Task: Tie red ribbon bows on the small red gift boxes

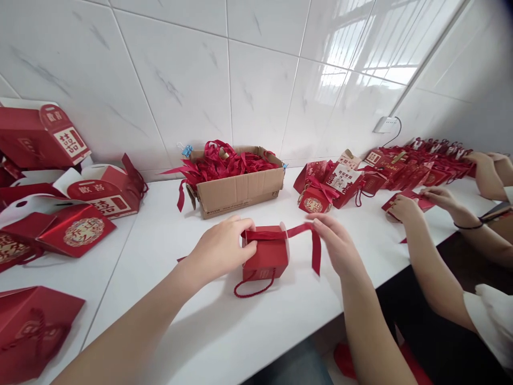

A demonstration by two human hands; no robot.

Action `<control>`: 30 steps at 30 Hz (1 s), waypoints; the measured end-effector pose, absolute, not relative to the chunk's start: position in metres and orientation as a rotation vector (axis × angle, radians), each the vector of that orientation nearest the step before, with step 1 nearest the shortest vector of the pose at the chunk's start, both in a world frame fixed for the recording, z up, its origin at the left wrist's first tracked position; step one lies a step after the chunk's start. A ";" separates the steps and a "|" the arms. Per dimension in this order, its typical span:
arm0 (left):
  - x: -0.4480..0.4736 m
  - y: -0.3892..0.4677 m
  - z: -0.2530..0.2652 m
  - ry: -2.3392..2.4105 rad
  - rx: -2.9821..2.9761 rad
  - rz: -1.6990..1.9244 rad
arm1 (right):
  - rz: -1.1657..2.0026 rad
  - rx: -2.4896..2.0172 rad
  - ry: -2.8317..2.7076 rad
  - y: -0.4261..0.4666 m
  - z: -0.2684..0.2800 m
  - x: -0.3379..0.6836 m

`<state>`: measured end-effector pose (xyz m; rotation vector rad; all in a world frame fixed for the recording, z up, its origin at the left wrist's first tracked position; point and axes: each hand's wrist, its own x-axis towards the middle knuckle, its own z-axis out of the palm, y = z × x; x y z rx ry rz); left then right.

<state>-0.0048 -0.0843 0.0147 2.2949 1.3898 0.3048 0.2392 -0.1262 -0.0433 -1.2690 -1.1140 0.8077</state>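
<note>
A small red gift box (265,259) with a rope handle (256,293) stands on the white table in front of me. Across its top runs a red ribbon (298,230), one end hanging down on the right. My left hand (224,247) grips the box's left side near the top, thumb on the front and fingers behind, pinning the ribbon there. To the right of the box, my right hand (333,240) pinches the ribbon's free stretch between thumb and fingers. Part of the ribbon's left end shows behind my left wrist.
A cardboard box (240,191) full of red ribbons stands against the tiled wall. Red gift boxes (106,190) are heaped at the left. Decorated boxes (340,182) stand at the back right, with many more along the wall. Co-workers' hands (404,207) handle a red box at the right.
</note>
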 end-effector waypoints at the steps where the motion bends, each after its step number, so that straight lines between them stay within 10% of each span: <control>1: -0.004 -0.084 0.014 1.399 2.299 0.315 | 0.566 -1.350 -1.053 -0.133 -0.045 0.240; 3: -0.003 -0.084 0.013 1.406 2.305 0.330 | 0.276 -1.388 -0.984 -0.149 -0.049 0.241; 9: 0.000 -0.085 0.010 1.423 2.341 0.323 | 1.076 -1.397 -1.411 -0.161 -0.065 0.218; 30: -0.006 -0.077 0.001 1.089 2.049 0.226 | 0.895 -1.016 -1.024 -0.115 -0.052 0.174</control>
